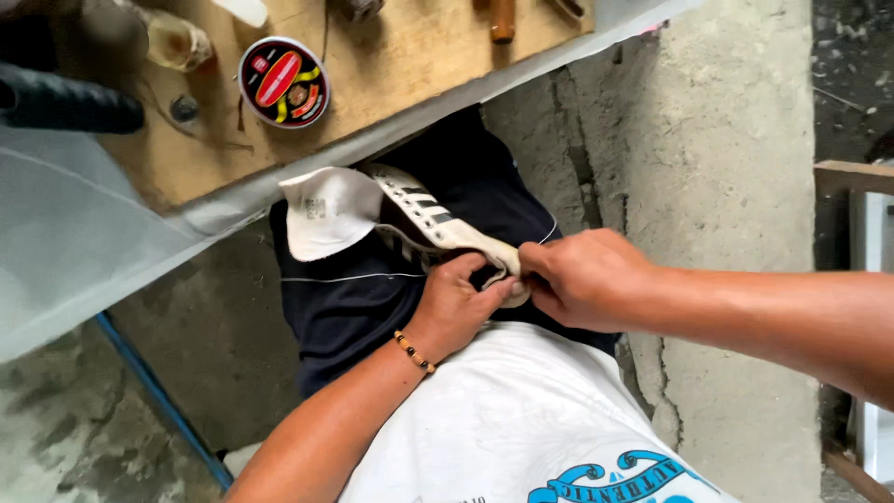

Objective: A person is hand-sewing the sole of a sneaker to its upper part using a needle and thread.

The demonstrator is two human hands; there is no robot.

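A white sneaker [419, 216] with dark side stripes lies on my lap, its tongue [328, 210] folded out toward the workbench. My left hand [453, 307], with a beaded bracelet on the wrist, grips the shoe's heel end from below. My right hand [582, 278] pinches the same heel edge from the right, fingertips meeting the left hand's thumb. The heel itself is hidden under both hands.
A wooden workbench [372, 84] crosses the top, carrying a round red-and-black polish tin [283, 81], a small glass bottle [182, 41] and tool handles. A dark rubber grip [65, 101] sits at the left. Concrete floor lies below; a wooden frame [852, 177] stands at the right.
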